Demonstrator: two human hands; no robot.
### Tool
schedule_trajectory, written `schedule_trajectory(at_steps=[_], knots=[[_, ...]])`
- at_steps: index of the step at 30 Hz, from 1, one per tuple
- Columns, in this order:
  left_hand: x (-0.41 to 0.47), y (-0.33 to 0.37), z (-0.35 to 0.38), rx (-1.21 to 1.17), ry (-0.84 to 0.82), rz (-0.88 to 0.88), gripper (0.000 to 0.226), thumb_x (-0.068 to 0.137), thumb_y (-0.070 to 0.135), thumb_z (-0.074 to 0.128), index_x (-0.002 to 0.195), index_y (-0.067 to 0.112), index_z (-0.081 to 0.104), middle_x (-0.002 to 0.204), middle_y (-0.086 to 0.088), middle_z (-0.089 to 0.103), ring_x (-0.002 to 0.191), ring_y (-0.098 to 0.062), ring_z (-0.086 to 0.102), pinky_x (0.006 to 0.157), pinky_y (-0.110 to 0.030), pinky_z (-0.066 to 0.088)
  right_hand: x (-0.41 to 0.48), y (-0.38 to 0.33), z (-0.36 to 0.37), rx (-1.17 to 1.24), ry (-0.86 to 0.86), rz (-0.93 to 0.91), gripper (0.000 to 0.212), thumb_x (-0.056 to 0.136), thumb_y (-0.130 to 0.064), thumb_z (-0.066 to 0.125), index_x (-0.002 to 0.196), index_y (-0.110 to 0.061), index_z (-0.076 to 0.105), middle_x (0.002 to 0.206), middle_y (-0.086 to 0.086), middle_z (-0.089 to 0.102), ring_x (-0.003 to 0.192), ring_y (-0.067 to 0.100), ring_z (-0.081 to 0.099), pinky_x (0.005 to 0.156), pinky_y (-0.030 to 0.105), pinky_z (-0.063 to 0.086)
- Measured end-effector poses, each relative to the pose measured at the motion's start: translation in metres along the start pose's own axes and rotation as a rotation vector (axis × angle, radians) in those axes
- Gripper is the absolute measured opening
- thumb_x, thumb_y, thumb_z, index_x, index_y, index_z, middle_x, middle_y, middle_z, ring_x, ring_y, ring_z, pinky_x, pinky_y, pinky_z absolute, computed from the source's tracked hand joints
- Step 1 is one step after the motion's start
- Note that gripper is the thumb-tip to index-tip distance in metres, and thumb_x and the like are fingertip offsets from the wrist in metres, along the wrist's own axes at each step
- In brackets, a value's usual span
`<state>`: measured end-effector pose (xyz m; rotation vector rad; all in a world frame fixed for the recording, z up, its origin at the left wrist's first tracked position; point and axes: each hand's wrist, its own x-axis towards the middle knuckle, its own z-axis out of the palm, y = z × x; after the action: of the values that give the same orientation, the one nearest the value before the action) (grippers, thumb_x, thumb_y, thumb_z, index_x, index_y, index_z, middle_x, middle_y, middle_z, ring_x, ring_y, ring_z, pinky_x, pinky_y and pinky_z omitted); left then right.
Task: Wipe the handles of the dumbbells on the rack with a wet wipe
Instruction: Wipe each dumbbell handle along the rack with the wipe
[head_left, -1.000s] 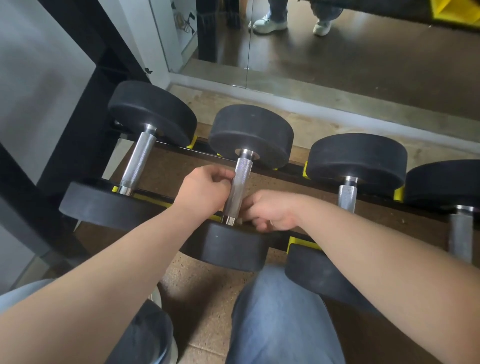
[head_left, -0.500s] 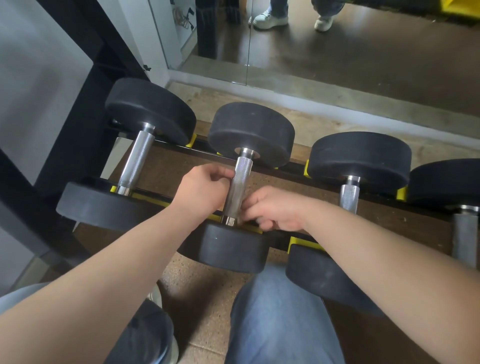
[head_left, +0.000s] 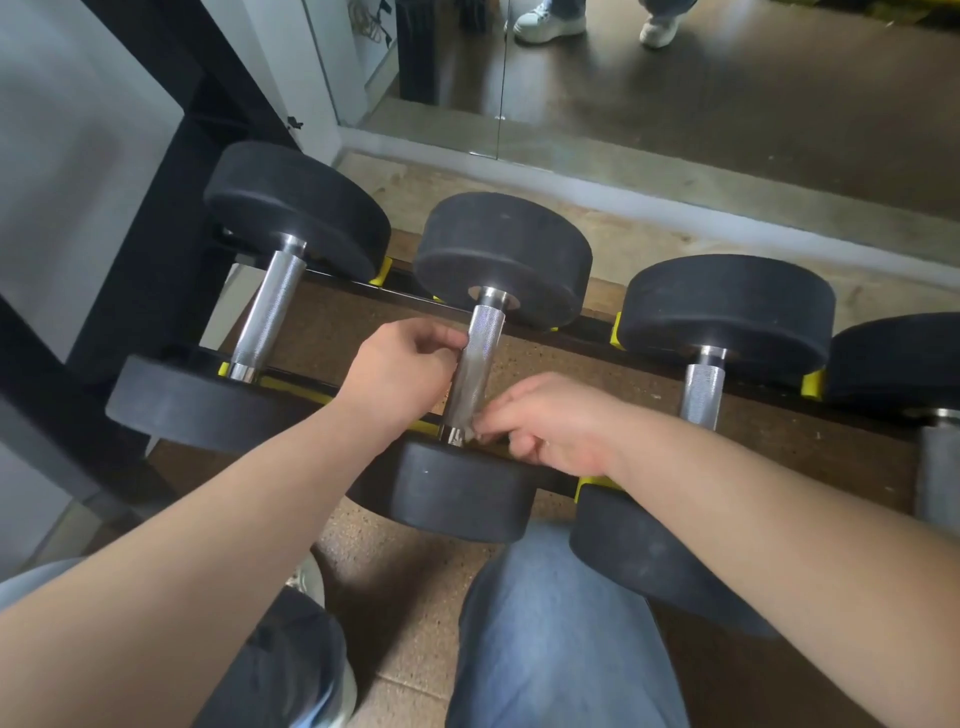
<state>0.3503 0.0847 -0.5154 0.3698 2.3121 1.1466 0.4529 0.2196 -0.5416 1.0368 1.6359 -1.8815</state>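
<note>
Gripping handle (head_left: 477, 358) of second dumbbell (head_left: 501, 254) with left hand (head_left: 400, 374), curling fingers round its middle. Pinching crumpled wet wipe (head_left: 466, 434) with right hand (head_left: 553, 423) against handle's near end. Lying across black-and-yellow rack (head_left: 589, 326), flanked by neighbouring dumbbells, facing mirror (head_left: 727, 78).

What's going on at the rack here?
A person is crouched at the dumbbell rack, working on the second dumbbell from the left. The left hand grips its metal handle around the middle. The right hand pinches what looks like a wet wipe against the handle's near end.
</note>
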Motion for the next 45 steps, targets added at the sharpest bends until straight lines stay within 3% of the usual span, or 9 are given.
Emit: schedule_trajectory(at_steps=[6,15,21,26,30,33,36,39,45], knots=[[0.000,0.001,0.000,0.017,-0.007,0.000,0.025,0.097,0.016,0.054,0.101,0.032,0.072,0.105,0.010,0.073,0.092,-0.010,0.071,0.062,-0.022,0.050,0.012,-0.024,-0.011,0.561,0.253,-0.270,0.018,0.089,0.002,0.074,0.106,0.000,0.069,0.094,0.013,0.072,0.053,0.007,0.056,0.047,0.017,0.042],[-0.002,-0.001,0.000,0.021,0.048,0.006,0.029,0.094,0.012,0.052,0.097,0.030,0.074,0.094,0.014,0.075,0.086,-0.004,0.072,0.065,-0.022,0.052,-0.006,-0.013,0.007,-0.422,0.303,-0.432,0.018,0.077,-0.020,0.082,0.066,-0.028,0.070,0.066,-0.013,0.064,0.060,0.009,0.059,0.061,0.028,0.052],[-0.005,-0.002,0.001,0.014,0.076,0.012,0.027,0.096,0.012,0.053,0.098,0.029,0.073,0.094,0.011,0.074,0.085,-0.005,0.071,0.063,-0.023,0.052,-0.002,-0.030,0.000,-0.554,0.594,-0.785,0.009,0.094,-0.022,0.069,0.099,-0.025,0.076,0.087,-0.020,0.063,0.074,-0.014,0.053,0.066,-0.006,0.033],[-0.005,-0.002,0.001,0.004,0.131,0.002,0.032,0.089,0.008,0.050,0.089,0.029,0.075,0.084,0.013,0.076,0.069,0.001,0.071,0.061,-0.020,0.052,-0.022,-0.012,0.010,-1.022,0.176,-0.755,0.010,0.085,-0.018,0.071,0.084,-0.024,0.079,0.080,-0.009,0.072,0.076,0.008,0.062,0.068,0.012,0.045],[-0.008,-0.001,0.003,0.028,0.086,-0.013,0.029,0.089,0.012,0.052,0.085,0.030,0.074,0.088,0.009,0.077,0.079,-0.008,0.073,0.064,-0.025,0.055,-0.014,-0.016,0.005,-0.869,0.342,-0.802,0.013,0.089,-0.018,0.068,0.091,-0.022,0.080,0.096,-0.003,0.076,0.091,0.016,0.066,0.074,0.021,0.042],[-0.009,0.001,0.000,0.024,0.067,-0.034,0.028,0.090,0.014,0.051,0.089,0.028,0.075,0.092,0.008,0.077,0.079,-0.007,0.072,0.065,-0.026,0.055,-0.005,-0.029,-0.001,-0.625,0.640,-0.847,0.014,0.096,-0.019,0.065,0.098,-0.017,0.078,0.102,-0.003,0.075,0.090,0.009,0.062,0.070,0.002,0.035],[-0.009,0.001,0.000,0.027,0.052,-0.050,0.029,0.090,0.012,0.050,0.087,0.028,0.074,0.089,0.010,0.076,0.075,-0.003,0.072,0.064,-0.026,0.058,-0.010,-0.020,0.002,-0.757,0.502,-0.844,0.015,0.095,-0.016,0.064,0.097,-0.018,0.079,0.096,0.002,0.076,0.083,0.011,0.062,0.070,0.003,0.040],[-0.007,0.000,0.000,0.015,0.024,-0.082,0.032,0.087,0.007,0.049,0.083,0.027,0.074,0.086,0.005,0.078,0.075,-0.010,0.074,0.061,-0.026,0.056,-0.020,-0.008,0.013,-1.008,0.328,-0.808,0.016,0.090,-0.016,0.063,0.090,-0.020,0.078,0.086,0.006,0.071,0.079,0.025,0.064,0.070,0.033,0.053],[-0.007,-0.001,-0.005,-0.024,-0.028,-0.082,0.031,0.093,0.008,0.048,0.092,0.025,0.075,0.090,0.003,0.077,0.079,-0.009,0.072,0.069,-0.030,0.060,-0.010,-0.034,0.018,-0.904,0.722,-0.871,0.018,0.100,-0.014,0.057,0.105,-0.011,0.074,0.093,0.002,0.063,0.082,0.018,0.057,0.073,0.022,0.034]])
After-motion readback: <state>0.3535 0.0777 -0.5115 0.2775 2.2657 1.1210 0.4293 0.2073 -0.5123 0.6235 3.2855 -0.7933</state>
